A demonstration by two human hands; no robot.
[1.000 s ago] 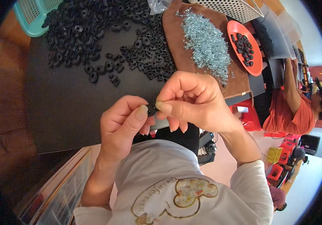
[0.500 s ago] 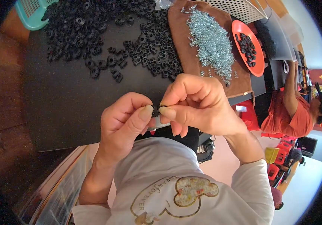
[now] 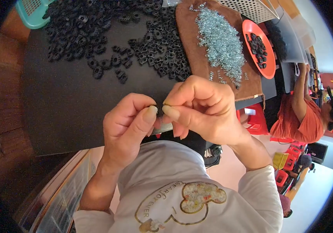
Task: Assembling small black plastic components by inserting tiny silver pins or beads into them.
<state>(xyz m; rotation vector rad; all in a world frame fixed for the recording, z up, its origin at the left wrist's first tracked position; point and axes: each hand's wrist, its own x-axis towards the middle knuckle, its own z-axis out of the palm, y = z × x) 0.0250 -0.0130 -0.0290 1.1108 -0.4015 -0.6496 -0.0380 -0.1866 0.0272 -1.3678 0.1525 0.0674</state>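
Note:
My left hand (image 3: 127, 126) and my right hand (image 3: 201, 110) meet over the near edge of the dark table. Between their pinched thumbs and forefingers is a small black plastic part (image 3: 159, 110), mostly hidden by the fingertips. Both hands are closed on it. Beyond them lie a large heap of black plastic pieces (image 3: 77, 35) and a group of smaller black pieces with holes (image 3: 160, 50). To the right, a pile of small metal springs (image 3: 220, 42) rests on a brown cloth (image 3: 189, 39).
An orange oval plate (image 3: 269, 70) with black pieces stands right of the cloth. A white perforated basket (image 3: 248, 9) sits at the back, and a teal basket (image 3: 30, 17) at the far left. Another person in an orange shirt (image 3: 294, 120) works at the right, near red stools (image 3: 256, 118).
My hands have shifted very slightly left and up, still meeting at the fingertips. Less of the small black part shows between them. The view has moved a little.

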